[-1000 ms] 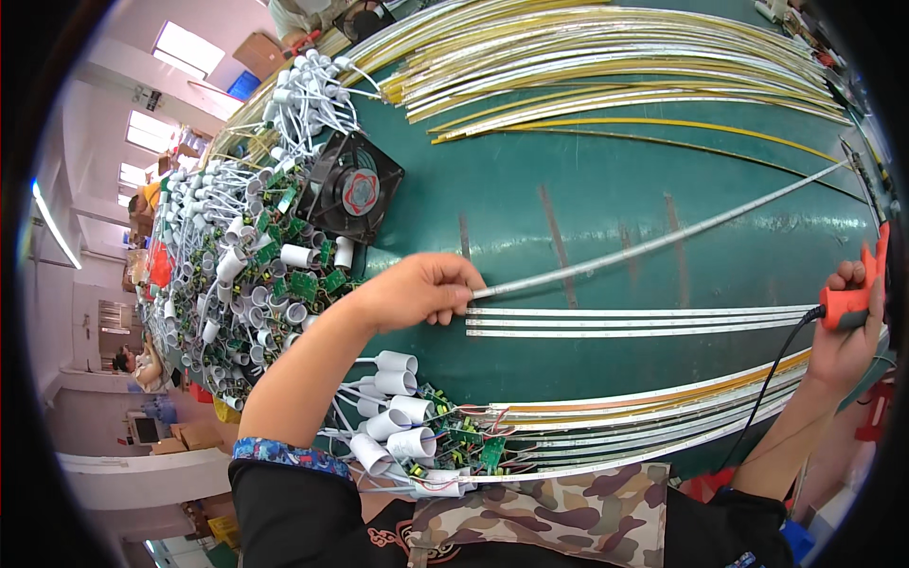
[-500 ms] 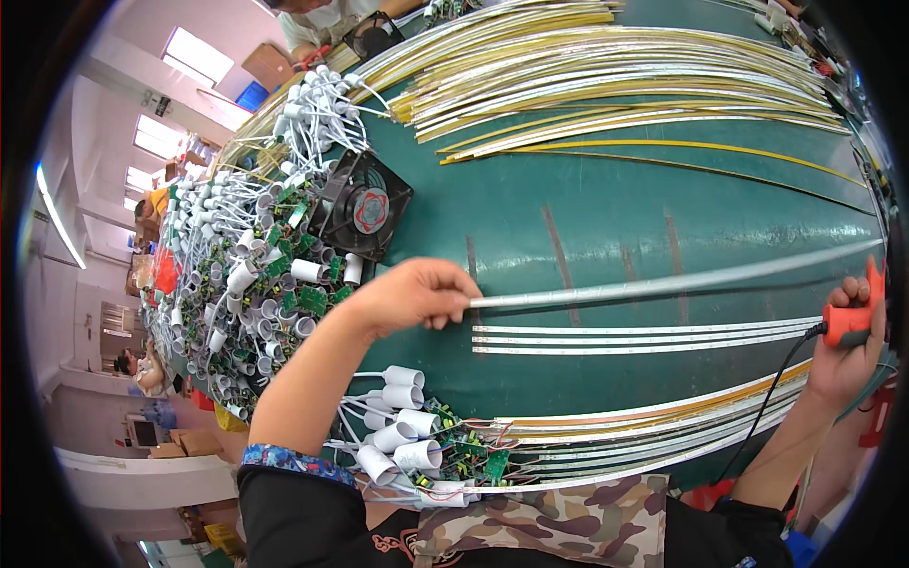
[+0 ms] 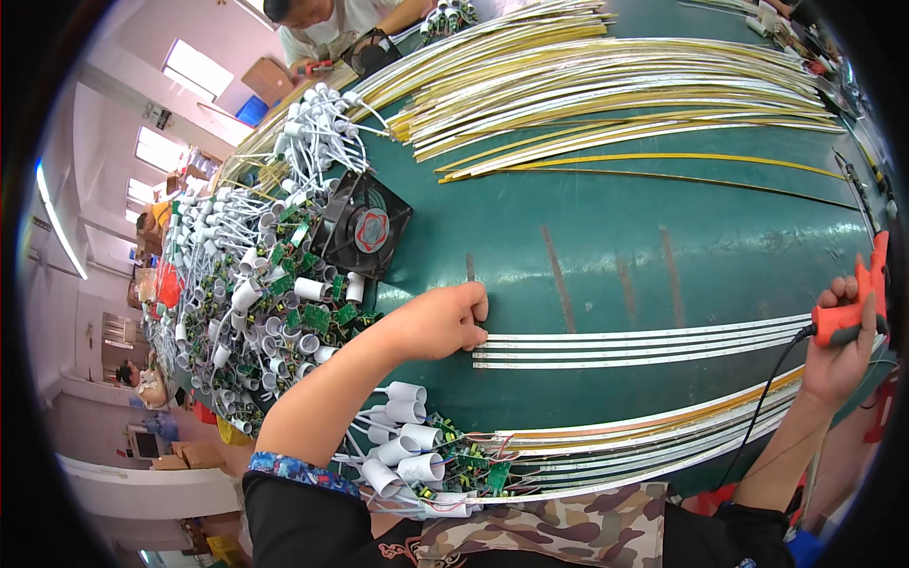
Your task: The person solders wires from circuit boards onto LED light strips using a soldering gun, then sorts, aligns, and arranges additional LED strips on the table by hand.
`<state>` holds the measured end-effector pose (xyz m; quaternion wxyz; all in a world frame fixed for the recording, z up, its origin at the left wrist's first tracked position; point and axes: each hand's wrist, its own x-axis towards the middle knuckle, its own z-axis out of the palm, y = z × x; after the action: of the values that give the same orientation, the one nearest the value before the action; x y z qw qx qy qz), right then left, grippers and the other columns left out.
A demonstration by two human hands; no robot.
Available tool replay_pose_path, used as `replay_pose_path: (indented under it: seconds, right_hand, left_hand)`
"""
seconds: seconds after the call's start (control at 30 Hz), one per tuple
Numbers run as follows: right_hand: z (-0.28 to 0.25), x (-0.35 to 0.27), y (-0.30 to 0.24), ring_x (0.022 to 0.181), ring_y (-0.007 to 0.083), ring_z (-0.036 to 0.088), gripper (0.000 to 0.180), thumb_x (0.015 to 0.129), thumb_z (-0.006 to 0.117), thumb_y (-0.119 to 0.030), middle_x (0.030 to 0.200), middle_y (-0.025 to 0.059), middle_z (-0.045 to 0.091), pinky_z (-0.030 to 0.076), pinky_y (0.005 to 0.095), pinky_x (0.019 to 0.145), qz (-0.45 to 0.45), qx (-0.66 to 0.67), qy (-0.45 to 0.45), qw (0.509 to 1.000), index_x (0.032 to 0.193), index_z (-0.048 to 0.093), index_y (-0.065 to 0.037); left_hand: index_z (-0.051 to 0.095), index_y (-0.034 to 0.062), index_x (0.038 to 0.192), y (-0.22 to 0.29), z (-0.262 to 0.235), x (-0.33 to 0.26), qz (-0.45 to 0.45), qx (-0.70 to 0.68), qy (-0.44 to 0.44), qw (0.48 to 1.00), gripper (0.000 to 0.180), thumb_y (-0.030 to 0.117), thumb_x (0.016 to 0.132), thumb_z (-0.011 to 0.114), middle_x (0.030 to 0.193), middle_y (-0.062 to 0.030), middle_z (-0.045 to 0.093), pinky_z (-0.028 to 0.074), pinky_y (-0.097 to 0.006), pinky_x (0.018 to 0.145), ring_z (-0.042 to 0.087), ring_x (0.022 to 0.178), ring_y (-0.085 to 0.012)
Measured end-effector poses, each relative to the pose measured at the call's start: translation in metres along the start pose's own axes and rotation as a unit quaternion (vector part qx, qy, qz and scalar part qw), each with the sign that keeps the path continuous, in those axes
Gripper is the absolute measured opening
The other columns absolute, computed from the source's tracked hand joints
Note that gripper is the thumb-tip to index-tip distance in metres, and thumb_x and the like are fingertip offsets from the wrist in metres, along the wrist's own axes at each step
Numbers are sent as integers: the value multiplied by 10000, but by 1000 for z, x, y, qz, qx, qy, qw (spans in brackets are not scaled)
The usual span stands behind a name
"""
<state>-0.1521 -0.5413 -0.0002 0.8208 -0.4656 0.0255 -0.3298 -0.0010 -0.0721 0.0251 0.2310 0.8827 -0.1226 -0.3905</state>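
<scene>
My left hand (image 3: 445, 322) is closed in a pinch at the left end of the farthest white LED strip (image 3: 653, 334). That strip lies on the green table, side by side with several matching strips (image 3: 625, 360). At the far right, my right hand (image 3: 841, 346) grips a red, pistol-shaped soldering gun (image 3: 838, 324), whose black cord hangs down. Its tip I cannot make out. Nearer to me lies a bundle of strips (image 3: 644, 431), with white cylindrical housings (image 3: 417, 467) and green circuit boards (image 3: 497, 476) at its left end, joined by thin wires.
A black square fan (image 3: 365, 227) stands beyond my left hand. Left of it spreads a heap of white housings and circuit boards (image 3: 275, 275). Many yellow and white strips (image 3: 615, 90) cover the far table (image 3: 606, 208). Another person (image 3: 327, 28) works at the far left.
My left hand has come nearer and laid the lifted strip down beside the others. My right hand stays at the right, the soldering gun still in it. The view has shifted slightly.
</scene>
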Motion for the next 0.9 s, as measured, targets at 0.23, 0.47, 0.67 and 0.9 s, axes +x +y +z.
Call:
replay_pose_path:
  seconds: [0.23, 0.47, 0.67, 0.9]
  right_hand:
    - [18, -2, -2, 930, 126, 440, 575, 1015, 516, -209, 994, 54, 455, 406, 262, 815, -5, 1, 47, 999, 1454, 303, 96]
    - [23, -6, 3, 903, 122, 456, 561, 1017, 514, -229, 980, 45, 479, 436, 251, 770, -1, 5, 65, 998, 1446, 332, 83]
    - [31, -7, 5, 901, 117, 479, 548, 1020, 505, -237, 980, 39, 496, 451, 246, 771, 3, 5, 88, 996, 1441, 348, 75]
    - [32, -5, 4, 893, 114, 484, 538, 1006, 524, -226, 971, 42, 513, 450, 244, 771, 13, 0, 94, 995, 1425, 370, 74]
  left_hand:
    - [553, 39, 832, 12, -17, 16, 25, 186, -5, 982, 243, 178, 814, 751, 745, -91, 632, 478, -352, 621, 596, 680, -217]
    - [637, 87, 1071, 17, -47, 113, 233, 291, 374, 849, 228, 126, 847, 650, 1007, -124, 604, 520, -418, 792, 613, 936, -323]
    - [660, 97, 1030, 19, -56, 139, 278, 426, 382, 772, 235, 70, 818, 562, 912, -90, 564, 519, -407, 744, 608, 879, -285]
    - [665, 76, 1047, 12, -29, 89, 362, 402, 299, 786, 249, 61, 804, 613, 965, -87, 618, 513, -400, 750, 614, 894, -288]
